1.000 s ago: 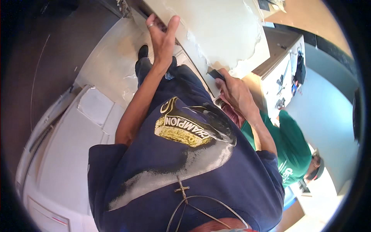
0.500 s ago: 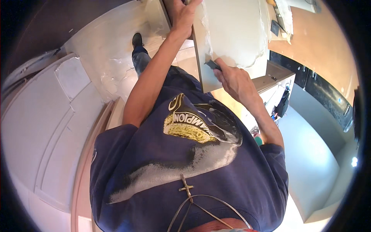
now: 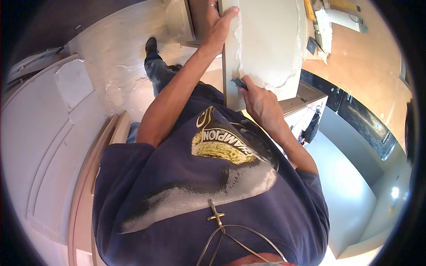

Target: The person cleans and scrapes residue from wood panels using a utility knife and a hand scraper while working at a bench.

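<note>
A pale cream panel [image 3: 266,44] stands in front of me at the top of the view, with a rough whitish bead along its borders. My left hand [image 3: 218,31] is closed round its left edge, the thumb lying on the panel's face and the other fingers partly hidden behind. At the lower left corner area, my right hand [image 3: 262,99] grips a small dark grey scraper [image 3: 238,83], its flat end against the panel's left edge. Part of the scraper is hidden in my fingers.
On the right are an orange-brown wooden surface [image 3: 364,66] with a white roll [image 3: 344,20], and a dark cabinet front [image 3: 359,106]. White panelled boards [image 3: 53,146] line the left side. My foot [image 3: 151,45] rests on the smeared floor [image 3: 106,53].
The view has shifted a little, and the panel's left edge now shows more lightly. My right hand with the scraper sits slightly lower and further left; my left hand keeps its hold.
</note>
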`<state>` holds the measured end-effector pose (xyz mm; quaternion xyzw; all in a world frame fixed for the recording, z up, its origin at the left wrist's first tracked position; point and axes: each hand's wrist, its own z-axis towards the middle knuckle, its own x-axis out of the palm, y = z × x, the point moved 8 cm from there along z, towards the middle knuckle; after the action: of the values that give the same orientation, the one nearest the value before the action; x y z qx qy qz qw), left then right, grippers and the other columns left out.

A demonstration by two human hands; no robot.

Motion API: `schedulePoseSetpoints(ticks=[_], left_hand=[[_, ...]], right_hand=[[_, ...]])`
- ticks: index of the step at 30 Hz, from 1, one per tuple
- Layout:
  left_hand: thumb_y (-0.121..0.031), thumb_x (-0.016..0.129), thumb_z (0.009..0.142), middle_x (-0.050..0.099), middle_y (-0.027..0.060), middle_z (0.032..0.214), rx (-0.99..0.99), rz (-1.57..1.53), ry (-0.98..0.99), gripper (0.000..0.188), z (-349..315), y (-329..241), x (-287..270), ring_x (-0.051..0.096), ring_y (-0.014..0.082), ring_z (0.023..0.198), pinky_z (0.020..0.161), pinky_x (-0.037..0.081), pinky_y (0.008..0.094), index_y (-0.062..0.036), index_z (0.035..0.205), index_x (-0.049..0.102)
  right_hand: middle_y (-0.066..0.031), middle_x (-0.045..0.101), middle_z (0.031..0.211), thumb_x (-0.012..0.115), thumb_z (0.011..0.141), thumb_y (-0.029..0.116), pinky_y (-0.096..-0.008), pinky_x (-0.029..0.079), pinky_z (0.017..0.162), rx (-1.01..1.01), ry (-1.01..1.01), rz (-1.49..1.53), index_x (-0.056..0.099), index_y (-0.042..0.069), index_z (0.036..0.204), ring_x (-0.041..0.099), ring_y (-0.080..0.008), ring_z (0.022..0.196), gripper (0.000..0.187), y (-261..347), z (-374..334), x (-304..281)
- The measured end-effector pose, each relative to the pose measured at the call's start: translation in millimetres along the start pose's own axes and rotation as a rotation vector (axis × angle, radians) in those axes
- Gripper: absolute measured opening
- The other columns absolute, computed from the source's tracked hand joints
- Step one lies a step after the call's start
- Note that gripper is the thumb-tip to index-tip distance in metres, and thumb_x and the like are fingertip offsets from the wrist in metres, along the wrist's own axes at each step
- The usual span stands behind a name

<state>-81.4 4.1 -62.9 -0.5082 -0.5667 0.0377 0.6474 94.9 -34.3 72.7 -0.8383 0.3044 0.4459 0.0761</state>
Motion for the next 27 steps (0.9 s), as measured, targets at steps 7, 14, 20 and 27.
schedulePoseSetpoints(ticks=[7, 14, 20, 27], left_hand=[[-0.018, 0.066, 0.098, 0.057, 0.0152, 0.131, -0.045, -0.063, 0.025, 0.060, -1.4, -0.5, 4.6, 0.055, 0.0226, 0.118, 0.102, 0.046, 0.0368, -0.0014, 0.148, 0.039], [-0.015, 0.067, 0.097, 0.059, 0.0138, 0.129, -0.082, -0.088, 0.024, 0.061, -1.5, -0.9, 8.2, 0.057, 0.0213, 0.116, 0.101, 0.047, 0.0359, -0.0014, 0.150, 0.039], [-0.013, 0.067, 0.097, 0.060, 0.0133, 0.127, -0.068, -0.052, -0.008, 0.058, 1.1, -0.9, 5.4, 0.058, 0.0206, 0.113, 0.099, 0.048, 0.0345, -0.0003, 0.148, 0.042], [-0.014, 0.068, 0.096, 0.061, 0.0142, 0.128, -0.062, -0.068, -0.009, 0.061, -1.8, -3.0, 3.4, 0.058, 0.0212, 0.114, 0.099, 0.048, 0.0343, 0.0004, 0.149, 0.041]], right_hand=[[-0.0272, 0.067, 0.076, 0.055, 0.104, 0.020, -0.0588, 0.051, 0.064, 0.085, 0.001, 0.059, 0.051, 0.008, 0.115, 0.066, -0.0496, 0.074, 0.017, 1.8, 2.1, -2.1], [-0.0271, 0.067, 0.076, 0.055, 0.103, 0.019, -0.0590, 0.050, 0.065, 0.032, 0.030, 0.021, 0.052, 0.009, 0.117, 0.066, -0.0493, 0.074, 0.017, 2.2, 7.0, -3.4], [-0.0271, 0.068, 0.077, 0.056, 0.102, 0.018, -0.0580, 0.051, 0.066, 0.086, 0.004, 0.136, 0.053, 0.006, 0.123, 0.066, -0.0493, 0.075, 0.024, -3.4, 6.8, -2.4], [-0.0268, 0.068, 0.078, 0.057, 0.102, 0.016, -0.0571, 0.051, 0.065, 0.017, -0.020, -0.031, 0.053, 0.005, 0.124, 0.066, -0.0483, 0.074, 0.025, 11.2, 6.0, -5.8]])
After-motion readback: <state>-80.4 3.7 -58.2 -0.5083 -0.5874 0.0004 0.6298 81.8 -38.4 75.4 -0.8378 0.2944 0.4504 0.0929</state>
